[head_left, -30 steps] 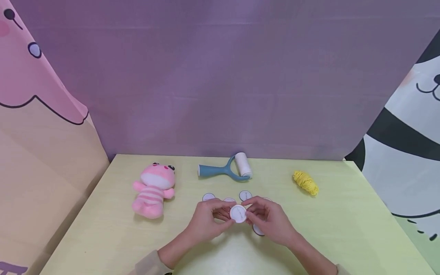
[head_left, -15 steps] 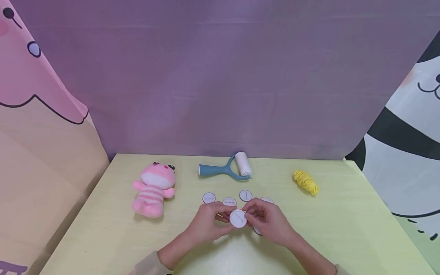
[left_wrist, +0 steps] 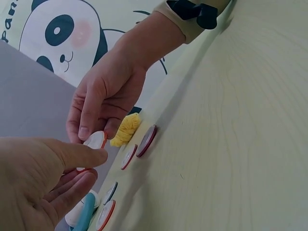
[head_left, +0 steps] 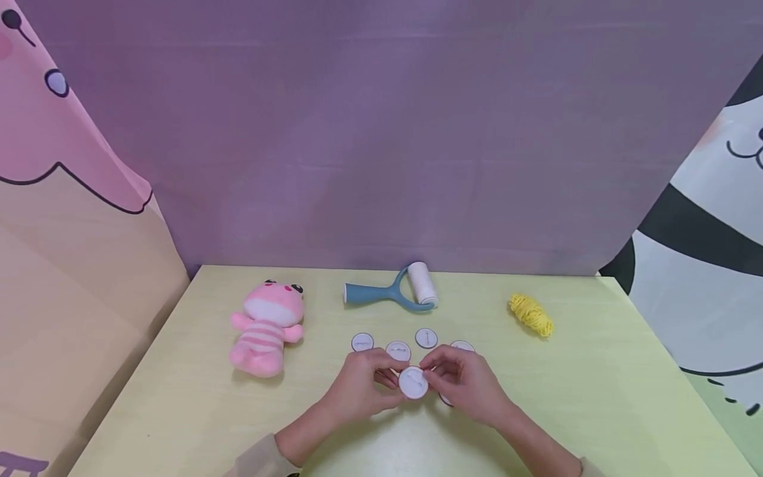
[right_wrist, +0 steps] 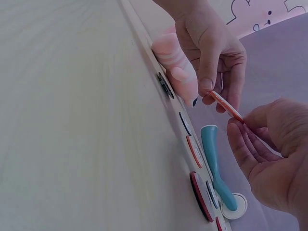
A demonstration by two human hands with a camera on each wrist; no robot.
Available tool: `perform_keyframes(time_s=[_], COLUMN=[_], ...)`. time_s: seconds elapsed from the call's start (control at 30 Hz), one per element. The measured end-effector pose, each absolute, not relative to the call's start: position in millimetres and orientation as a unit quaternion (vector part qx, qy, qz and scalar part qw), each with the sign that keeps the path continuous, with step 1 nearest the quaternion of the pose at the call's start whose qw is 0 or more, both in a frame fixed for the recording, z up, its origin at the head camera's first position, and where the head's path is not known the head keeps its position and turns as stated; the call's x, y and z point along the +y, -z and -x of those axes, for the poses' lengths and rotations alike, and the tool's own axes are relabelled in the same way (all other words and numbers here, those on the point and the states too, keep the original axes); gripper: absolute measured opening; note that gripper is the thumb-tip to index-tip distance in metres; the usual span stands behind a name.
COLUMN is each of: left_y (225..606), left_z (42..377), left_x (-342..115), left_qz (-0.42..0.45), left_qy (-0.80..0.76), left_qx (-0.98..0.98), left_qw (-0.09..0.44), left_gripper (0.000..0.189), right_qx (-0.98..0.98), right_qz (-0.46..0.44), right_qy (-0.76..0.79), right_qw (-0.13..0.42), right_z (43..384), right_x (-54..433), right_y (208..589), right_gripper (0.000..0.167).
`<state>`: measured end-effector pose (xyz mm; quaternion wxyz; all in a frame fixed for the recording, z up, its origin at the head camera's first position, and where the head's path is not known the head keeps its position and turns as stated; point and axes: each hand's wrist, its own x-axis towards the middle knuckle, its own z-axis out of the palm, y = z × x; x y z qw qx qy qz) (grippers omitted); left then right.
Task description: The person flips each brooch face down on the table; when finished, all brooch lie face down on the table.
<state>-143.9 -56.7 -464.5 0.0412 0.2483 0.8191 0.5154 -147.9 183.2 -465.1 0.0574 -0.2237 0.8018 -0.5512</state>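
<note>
Both hands hold one round pin badge (head_left: 413, 383) just above the table, its white back with the pin turned toward the head camera. The left hand (head_left: 365, 385) pinches its left side between thumb and fingers. On the opposite side, the thumb and fingertips of the right hand (head_left: 467, 383) pinch the rim. The right wrist view shows the badge (right_wrist: 225, 106) nearly edge-on, with an orange-red rim. Several more badges lie pin side up around the hands, among them one badge (head_left: 362, 342) at the left and another badge (head_left: 426, 338) behind; the right hand partly hides others.
A pink striped plush toy (head_left: 266, 329) lies at the left of the pale table (head_left: 197, 411). Behind the badges is a lint roller (head_left: 387, 293) with a blue handle. A yellow yarn bundle (head_left: 530, 316) lies at the right. A purple backdrop (head_left: 381, 146) stands behind.
The held badge has come slightly down and toward the person, tilting flatter to the camera. Both hands have shifted a little downward, uncovering more of the badges behind them.
</note>
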Motion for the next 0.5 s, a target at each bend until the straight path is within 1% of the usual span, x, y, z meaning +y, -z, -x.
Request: perform_keyframes(time_s=[0.2,0.33,0.5], left_y=[465.5,468.0,472.8], left_z=[145.2,146.5,146.7], left_x=[-57.2,-58.7,-58.1], left_qz=[-0.229,-0.217,-0.215], left_qy=[-0.507,-0.504,-0.508], left_qx=[0.829,0.834,0.832], left_qw=[0.051,0.053,0.059], left_gripper=[0.043,0.042,0.038], right_qx=[0.809,0.807,0.808], right_qz=[0.209,0.235,0.261], right_qy=[0.545,0.539,0.524], right_qw=[0.062,0.057,0.065], right_z=[146.2,146.4,146.9], right_x=[182.8,182.8,182.2], right_y=[463.6,465.9,470.7], right_gripper=[0.016,0.024,0.033])
